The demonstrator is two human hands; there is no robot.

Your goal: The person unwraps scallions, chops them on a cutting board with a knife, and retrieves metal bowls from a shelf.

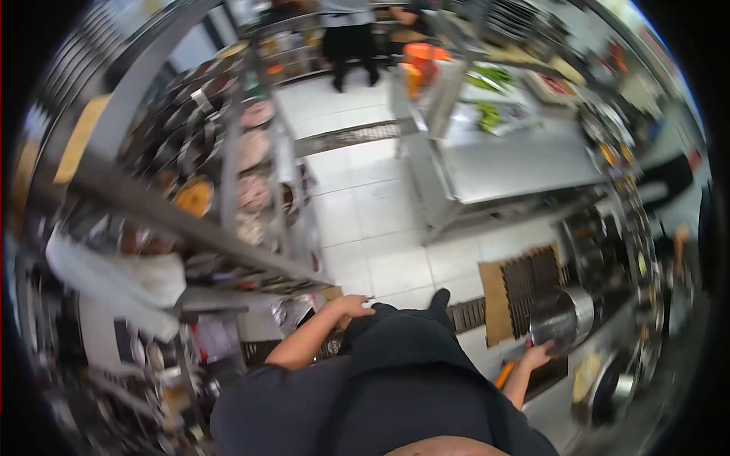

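Note:
My right hand (538, 355) grips the near rim of a round, shiny metal pot (559, 319), which is tilted on its side at my right. Beneath and beyond the pot lie a brown cardboard sheet (496, 300) and a dark floor mat or grate. My left hand (353, 306) is in front of my waist on the left, its fingers curled together. A small pale bit shows at its fingertips, too blurred to name. Close to that forearm is crumpled foil or clear plastic (295, 310) on a low shelf.
A steel table (517, 171) ahead right carries green vegetables (494, 80). On the left, a metal rack (190, 228) holds several bowls and pink meat portions (253, 192). A person (347, 38) stands at the far end of the tiled aisle (365, 213). More pans (608, 391) line the right.

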